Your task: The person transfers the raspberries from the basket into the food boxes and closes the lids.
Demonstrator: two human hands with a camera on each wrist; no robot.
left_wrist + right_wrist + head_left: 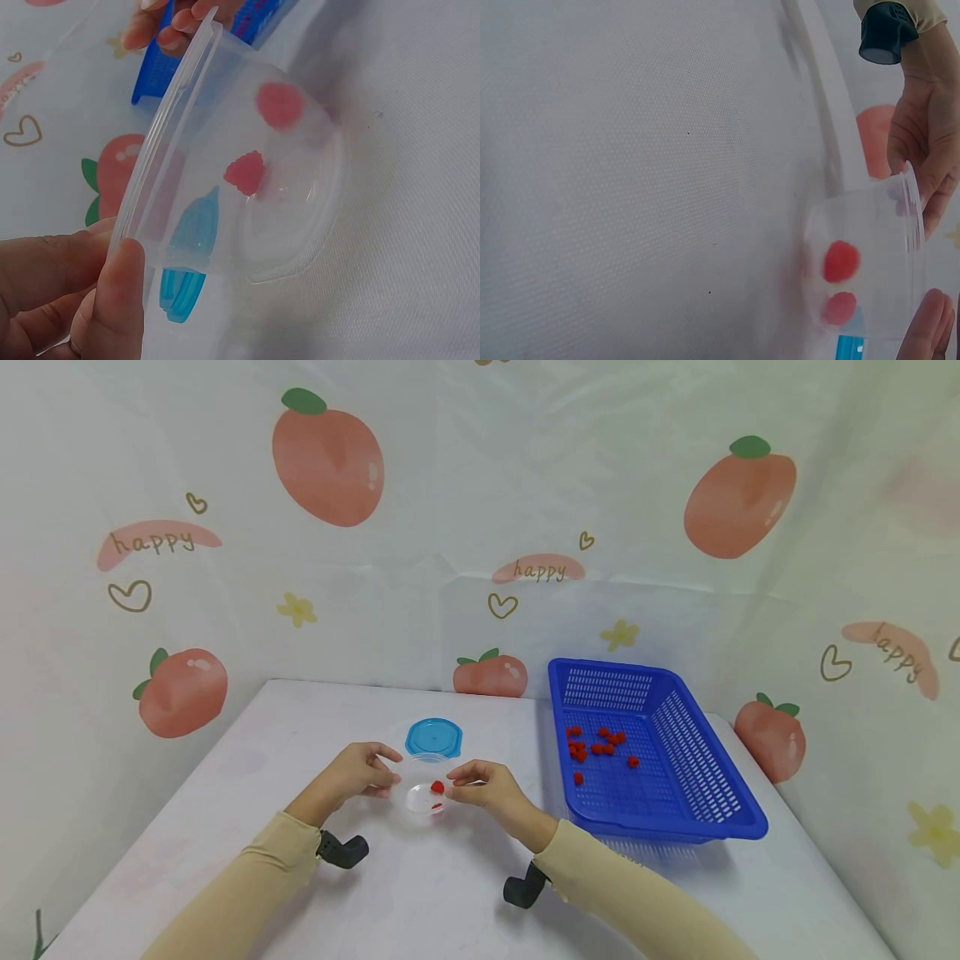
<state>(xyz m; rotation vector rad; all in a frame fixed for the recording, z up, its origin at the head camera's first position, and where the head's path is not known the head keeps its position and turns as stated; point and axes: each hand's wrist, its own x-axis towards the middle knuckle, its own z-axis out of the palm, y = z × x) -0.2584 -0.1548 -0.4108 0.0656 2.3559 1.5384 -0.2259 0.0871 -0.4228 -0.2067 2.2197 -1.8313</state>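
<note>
Clear plastic tub (418,795), lower centre of the head view, with berries (245,173) inside; the left hand (360,774) pinches its rim; whether the right hand (491,787) beside it grips, I cannot tell.

My head camera looks forward and down from well back, putting the clear container (420,775) just below mid-frame, the blue basket (693,745) at right and the printed backdrop (442,460) across the top. My left wrist camera (343,852) looks side-on and close, the container filling its centre. My right wrist camera (521,891) faces it from the opposite side, low right. All three share that container; head and left wrist share the basket.
</note>
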